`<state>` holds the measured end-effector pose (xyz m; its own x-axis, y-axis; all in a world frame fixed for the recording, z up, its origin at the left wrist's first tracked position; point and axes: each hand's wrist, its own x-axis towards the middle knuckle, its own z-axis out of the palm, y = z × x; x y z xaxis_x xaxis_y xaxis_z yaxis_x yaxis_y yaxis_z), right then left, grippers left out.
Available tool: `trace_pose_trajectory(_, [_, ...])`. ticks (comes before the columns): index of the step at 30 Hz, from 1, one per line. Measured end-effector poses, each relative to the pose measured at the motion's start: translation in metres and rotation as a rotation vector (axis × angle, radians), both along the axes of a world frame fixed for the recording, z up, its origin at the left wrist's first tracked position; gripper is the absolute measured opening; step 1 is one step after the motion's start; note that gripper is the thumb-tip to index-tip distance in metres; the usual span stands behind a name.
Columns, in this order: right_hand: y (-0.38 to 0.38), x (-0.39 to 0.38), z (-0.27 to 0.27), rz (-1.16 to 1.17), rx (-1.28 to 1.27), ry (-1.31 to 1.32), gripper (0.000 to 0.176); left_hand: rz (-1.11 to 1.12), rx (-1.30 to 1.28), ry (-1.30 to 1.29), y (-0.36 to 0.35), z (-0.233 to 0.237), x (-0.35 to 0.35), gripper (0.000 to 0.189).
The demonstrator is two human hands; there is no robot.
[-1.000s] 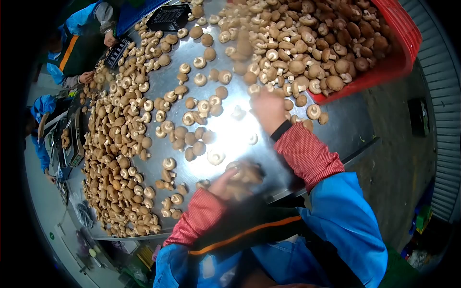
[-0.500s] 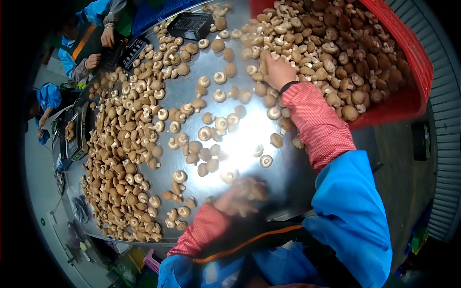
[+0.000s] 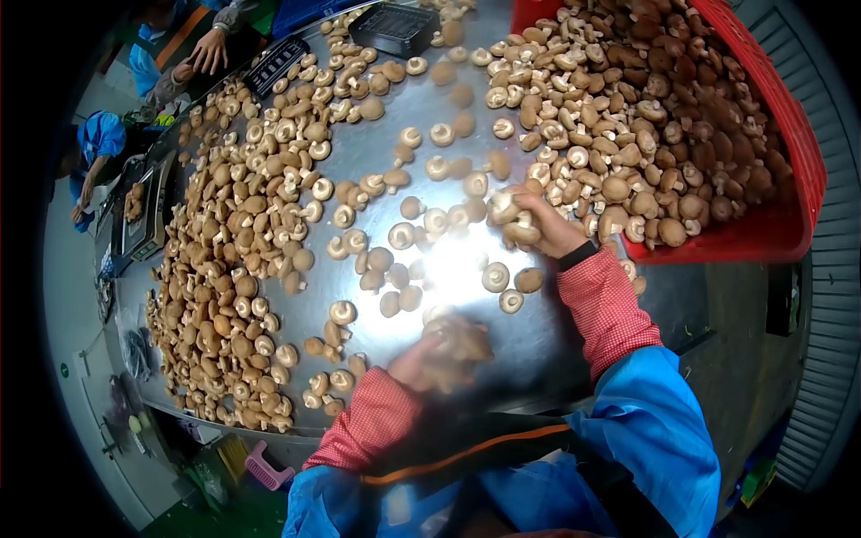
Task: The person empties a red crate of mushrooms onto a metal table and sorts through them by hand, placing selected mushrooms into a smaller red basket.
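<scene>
Your right hand (image 3: pixel 549 231) is just right of the middle of the frame, at the near left corner of the red crate (image 3: pixel 801 152). Its fingers (image 3: pixel 531 208) are curled closed around a couple of mushrooms (image 3: pixel 513 224). Those mushrooms lie on the left side of your palm, toward the centre of the frame, and your wrist runs back down to the lower right. The heap in the crate (image 3: pixel 646 117) starts just above and to the right of that hand, so the right hand is much the nearer of the two to it.

Your left hand (image 3: pixel 429 357) is low in the centre, near the front edge of the surface (image 3: pixel 556 341) and well apart from the crate. It is blurred. Brown caps (image 3: pixel 459 336) show at its fingertips, but I cannot tell whether the fingers are closed on them. Between your two hands a few loose mushrooms (image 3: pixel 496 276) lie singly on bare steel.

The surface is shiny metal with a bright glare at its centre. A dense band of mushrooms (image 3: pixel 224 269) runs down its left side. A black tray (image 3: pixel 395 25) sits at the top edge, with another person's hands (image 3: pixel 208 52) at the upper left. A grey ribbed wall (image 3: pixel 834 296) closes off the right.
</scene>
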<state>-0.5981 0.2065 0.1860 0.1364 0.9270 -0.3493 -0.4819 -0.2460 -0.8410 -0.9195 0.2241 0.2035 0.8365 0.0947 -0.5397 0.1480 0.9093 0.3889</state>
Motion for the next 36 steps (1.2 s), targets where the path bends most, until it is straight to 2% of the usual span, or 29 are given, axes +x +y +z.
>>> trace_pose_trajectory(1, [-0.007, 0.003, 0.003, -0.018, -0.03, 0.156, 0.042, 0.0, 0.006, 0.006, -0.002, 0.002, -0.003, 0.056])
trace_pose_trajectory(3, [-0.006, 0.002, 0.014, -0.086, 0.055, 0.247, 0.037, 0.003, -0.001, 0.033, -0.007, 0.007, -0.006, 0.056])
trace_pose_trajectory(6, [0.014, 0.023, 0.009, -0.179, -0.032, -0.125, 0.037, 0.009, -0.026, 0.073, -0.014, 0.012, -0.013, 0.055])
trace_pose_trajectory(7, [0.026, 0.027, 0.018, -0.192, -0.106, -0.313, 0.036, 0.007, -0.029, 0.068, -0.017, 0.006, -0.018, 0.054])
trace_pose_trajectory(9, [0.043, 0.036, 0.027, -0.234, -0.06, -1.113, 0.033, 0.009, -0.031, 0.048, -0.02, 0.001, -0.022, 0.053])
trace_pose_trajectory(11, [0.062, 0.039, 0.034, -0.216, -0.197, -1.786, 0.031, 0.014, -0.028, 0.016, -0.023, 0.0, -0.023, 0.051])
trace_pose_trajectory(12, [0.076, 0.048, 0.021, -0.092, -0.265, -1.769, 0.034, 0.002, -0.024, 0.014, -0.023, 0.001, -0.022, 0.052])
trace_pose_trajectory(15, [0.091, 0.034, -0.002, 0.055, -0.336, -1.967, 0.045, 0.0, -0.011, -0.018, -0.021, 0.003, -0.022, 0.052])
trace_pose_trajectory(17, [0.091, 0.028, 0.004, 0.215, -0.412, -1.909, 0.065, 0.041, -0.003, -0.072, -0.023, -0.004, -0.028, 0.052])
trace_pose_trajectory(19, [0.094, 0.035, -0.003, 0.312, -0.38, -1.842, 0.061, 0.047, -0.005, -0.043, -0.021, 0.001, -0.029, 0.053])
trace_pose_trajectory(23, [0.087, 0.047, -0.015, 0.161, -0.376, -1.705, 0.053, 0.038, 0.012, 0.025, -0.019, 0.019, -0.035, 0.046])
trace_pose_trajectory(25, [0.072, 0.014, 0.015, 0.065, -0.287, -1.652, 0.05, 0.062, -0.026, 0.021, -0.019, 0.019, -0.051, 0.046])
trace_pose_trajectory(27, [0.064, -0.007, 0.011, 0.171, 0.083, -1.317, 0.045, 0.07, -0.096, 0.042, -0.02, 0.014, -0.083, 0.051])
trace_pose_trajectory(29, [0.046, -0.059, 0.013, 0.245, 0.171, -1.055, 0.043, 0.123, -0.012, -0.007, -0.027, 0.026, -0.111, 0.048])
trace_pose_trajectory(31, [0.03, -0.125, 0.036, 0.443, 0.334, -0.918, 0.045, 0.154, -0.002, -0.019, -0.035, 0.036, -0.15, 0.046])
trace_pose_trajectory(32, [0.023, -0.155, 0.041, 0.583, 0.343, -0.753, 0.045, 0.103, -0.051, 0.026, -0.041, 0.029, -0.179, 0.046])
trace_pose_trajectory(33, [0.018, -0.184, 0.046, 0.717, 0.345, -0.585, 0.045, 0.109, -0.082, 0.047, -0.055, 0.007, -0.212, 0.047])
trace_pose_trajectory(34, [0.018, -0.211, 0.056, 0.896, 0.372, -0.568, 0.049, 0.101, -0.009, 0.124, -0.088, -0.054, -0.278, 0.048])
trace_pose_trajectory(35, [0.016, -0.238, 0.065, 1.073, 0.396, -0.55, 0.053, 0.127, 0.016, 0.231, -0.099, -0.046, -0.298, 0.051])
trace_pose_trajectory(36, [0.007, -0.269, 0.05, 1.072, 0.509, -0.498, 0.057, 0.151, 0.039, 0.338, -0.111, -0.037, -0.317, 0.054])
